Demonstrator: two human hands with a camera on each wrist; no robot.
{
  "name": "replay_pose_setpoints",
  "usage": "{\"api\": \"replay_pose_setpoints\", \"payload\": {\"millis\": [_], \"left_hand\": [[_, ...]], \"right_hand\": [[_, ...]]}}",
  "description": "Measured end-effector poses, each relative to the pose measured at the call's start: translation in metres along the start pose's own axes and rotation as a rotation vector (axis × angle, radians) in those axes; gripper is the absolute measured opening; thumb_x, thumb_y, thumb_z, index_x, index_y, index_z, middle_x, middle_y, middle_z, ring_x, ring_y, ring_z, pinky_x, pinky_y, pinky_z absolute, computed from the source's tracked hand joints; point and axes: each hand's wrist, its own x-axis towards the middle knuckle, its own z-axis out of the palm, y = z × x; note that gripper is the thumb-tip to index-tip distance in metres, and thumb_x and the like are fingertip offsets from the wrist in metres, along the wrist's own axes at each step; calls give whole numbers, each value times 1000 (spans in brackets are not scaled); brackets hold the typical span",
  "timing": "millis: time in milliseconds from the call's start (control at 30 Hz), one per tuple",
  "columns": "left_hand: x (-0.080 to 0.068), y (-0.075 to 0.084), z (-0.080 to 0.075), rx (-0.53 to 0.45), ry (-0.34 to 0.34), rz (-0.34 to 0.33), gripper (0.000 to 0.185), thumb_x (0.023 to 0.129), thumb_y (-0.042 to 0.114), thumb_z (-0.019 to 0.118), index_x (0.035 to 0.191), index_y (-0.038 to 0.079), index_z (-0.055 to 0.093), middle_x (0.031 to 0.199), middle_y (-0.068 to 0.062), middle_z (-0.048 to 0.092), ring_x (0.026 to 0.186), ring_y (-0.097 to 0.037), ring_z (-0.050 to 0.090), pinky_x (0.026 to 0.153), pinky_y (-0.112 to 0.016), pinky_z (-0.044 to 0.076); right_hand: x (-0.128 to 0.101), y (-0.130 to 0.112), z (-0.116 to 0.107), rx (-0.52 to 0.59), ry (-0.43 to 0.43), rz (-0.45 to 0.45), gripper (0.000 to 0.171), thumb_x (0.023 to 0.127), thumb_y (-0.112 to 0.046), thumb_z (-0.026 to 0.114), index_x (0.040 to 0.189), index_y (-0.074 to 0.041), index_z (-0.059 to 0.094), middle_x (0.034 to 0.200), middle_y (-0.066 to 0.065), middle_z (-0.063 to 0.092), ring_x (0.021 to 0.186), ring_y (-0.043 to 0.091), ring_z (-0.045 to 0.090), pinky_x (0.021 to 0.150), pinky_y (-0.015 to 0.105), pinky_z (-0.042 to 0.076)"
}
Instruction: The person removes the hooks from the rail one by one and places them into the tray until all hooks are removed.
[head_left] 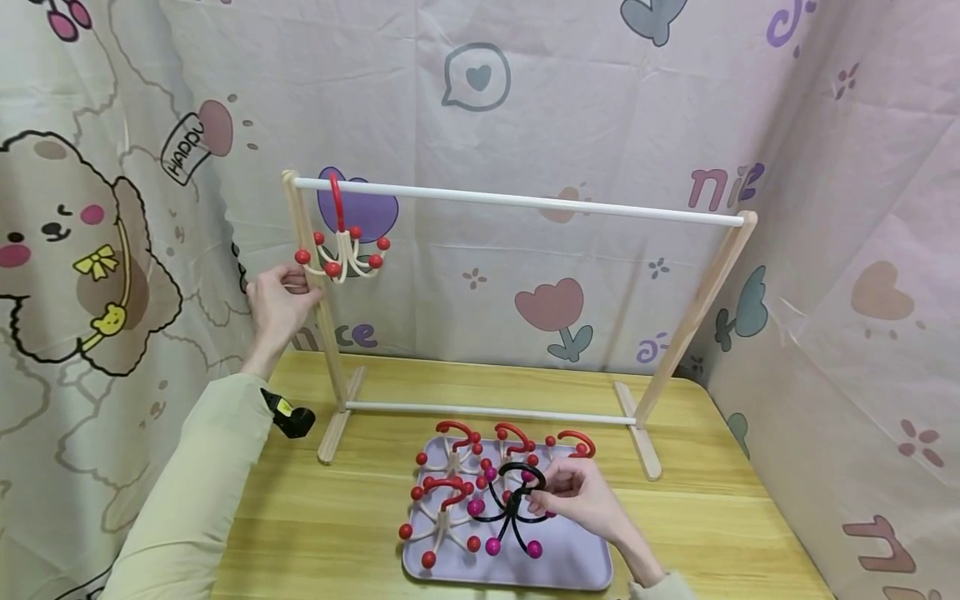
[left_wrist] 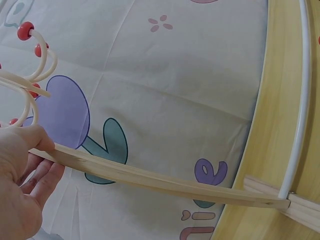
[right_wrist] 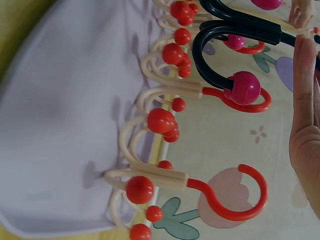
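Note:
My left hand point(head_left: 279, 308) grips the left wooden post point(head_left: 331, 354) of a rack, thumb on one side and fingers on the other in the left wrist view. Close beside it, a cream multi-arm hanger point(head_left: 343, 258) with red balls hangs by its red hook from the white top rod point(head_left: 517, 200). My right hand point(head_left: 585, 504) pinches a black multi-arm hanger point(head_left: 513, 510) with magenta balls near its hook, above the lilac tray point(head_left: 558, 571). Several cream hangers point(right_wrist: 172, 177) with red hooks and red balls stand on the tray; the black one overlaps some of them in the head view.
The rack's right post point(head_left: 693, 321) stands on a wooden foot point(head_left: 639, 433), and a white lower rod point(head_left: 487, 410) joins the two sides. Patterned curtains point(head_left: 480, 317) enclose the wooden table point(head_left: 720, 500) at the back and sides.

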Motion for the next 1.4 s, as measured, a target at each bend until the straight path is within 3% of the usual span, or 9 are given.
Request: {"api": "replay_pose_setpoints", "payload": {"millis": [200,300,667,833,1100,1400], "left_hand": [[0,0,0,1,5,7,29,83,7,68,110,-4,70,107,-28,73,63,20,42,112,-47,36],[0,1,0,-1,4,4,29,83,7,68,109,-4,70,106,-28,73,63,19,42,112,-47,35],[-1,1,0,-14,3,15,29,83,8,68,109,-5,70,107,-29,73,62,22,42,115,-46,32],[0,1,0,-10,14,22,29,82,7,68,108,-5,71,106,-28,73,61,23,42,112,-46,36],[0,0,1,-8,9,21,29,83,8,68,109,-5,71,106,-29,73,66,17,44,114,-45,31],[0,0,1,-11,2,32,30,84,8,67,110,-6,70,107,-30,72,63,22,42,117,-46,26]], "right_hand": [[-3,7,3,-2,5,69,5,89,12,62,91,8,65,83,38,68,76,8,76,64,42,62],[-4,10,4,-7,6,77,3,90,9,62,92,10,64,84,38,68,77,8,76,64,42,62],[-7,22,4,7,-5,103,17,91,4,64,92,20,57,85,41,67,78,8,76,66,46,62],[-8,25,4,7,-4,126,17,91,3,65,93,19,59,86,40,67,78,11,77,68,45,62],[-8,30,3,0,2,168,21,91,0,66,94,20,59,88,40,68,79,11,77,70,48,61],[-9,35,2,24,-10,153,18,91,1,65,92,19,59,86,41,67,78,9,76,69,47,61]]}}
